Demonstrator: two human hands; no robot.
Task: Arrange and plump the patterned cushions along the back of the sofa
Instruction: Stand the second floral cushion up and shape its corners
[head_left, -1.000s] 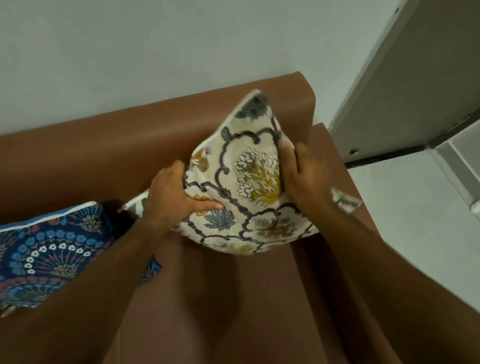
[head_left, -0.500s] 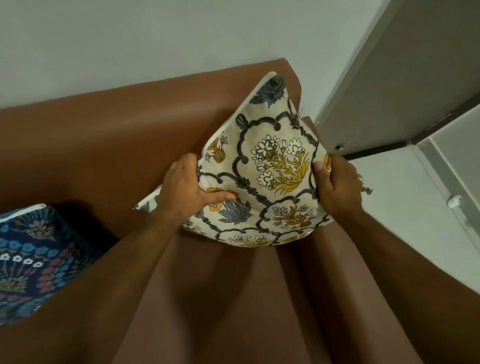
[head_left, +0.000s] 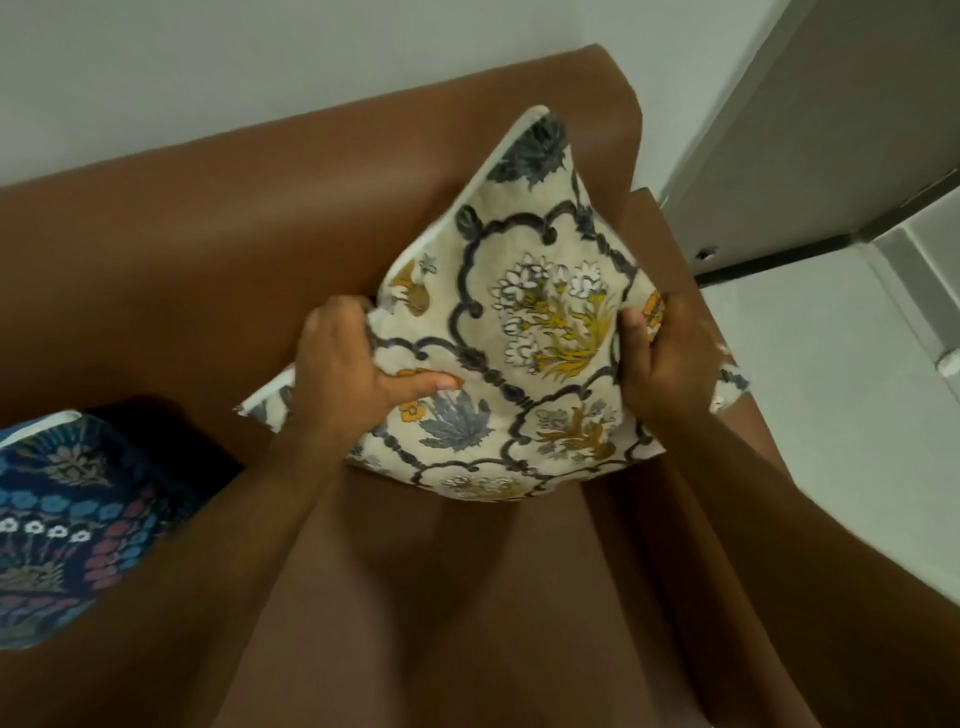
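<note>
Cream floral cushion (head_left: 519, 332) stood on one corner at the right end of the brown sofa (head_left: 234, 249), leaning on the backrest beside the armrest. Left hand (head_left: 353, 369) pinched its left edge, thumb across the front; right hand (head_left: 665, 358) squeezed the right edge, fingers hidden behind. Looked soft, light and squashy, fabric not slippery; best held by opposite sides. Blue patterned cushion (head_left: 57, 519) lay well apart at left. No readable writing or labels.

pale wall (head_left: 260, 67) – grey door (head_left: 831, 130), light floor (head_left: 831, 389).
</note>
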